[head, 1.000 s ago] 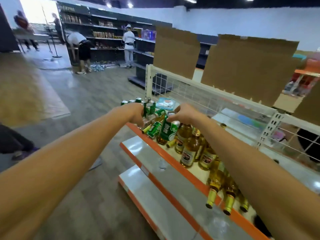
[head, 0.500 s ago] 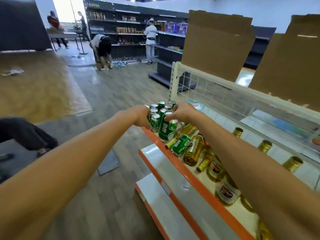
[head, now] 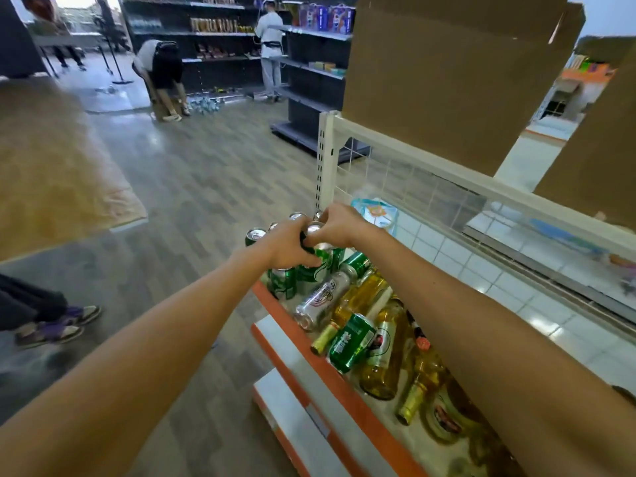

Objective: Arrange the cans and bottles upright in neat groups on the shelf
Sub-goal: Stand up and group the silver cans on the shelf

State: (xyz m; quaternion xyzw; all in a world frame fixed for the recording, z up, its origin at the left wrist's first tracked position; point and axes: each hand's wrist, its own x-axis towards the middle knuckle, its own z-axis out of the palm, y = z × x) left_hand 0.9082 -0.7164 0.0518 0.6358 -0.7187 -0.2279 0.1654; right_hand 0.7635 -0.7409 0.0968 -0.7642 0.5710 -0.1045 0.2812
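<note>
Several green cans (head: pixel 283 281) stand upright in a cluster at the far left end of the orange-edged shelf (head: pixel 285 325). My left hand (head: pixel 287 246) wraps round an upright green can (head: pixel 318 266) from the left. My right hand (head: pixel 339 226) pinches the silver top of the same can from the right. Behind the group, a silver can (head: pixel 321 299) and a green can (head: pixel 351 342) lie on their sides among several lying amber glass bottles (head: pixel 385 359). My right forearm hides part of the bottle pile.
A white wire-mesh back panel (head: pixel 413 187) with cardboard sheets (head: pixel 447 74) above runs behind the shelf. A light-blue packet (head: pixel 377 213) lies at the back. Lower shelf boards (head: pixel 303 418) jut out below. Two people work at dark shelving (head: pixel 309 63) across the aisle; someone's feet (head: pixel 51 325) are at the left.
The view has moved closer and tilted down toward the can cluster. Both hands have closed in on one upright green can at the shelf's end; more lying bottles show.
</note>
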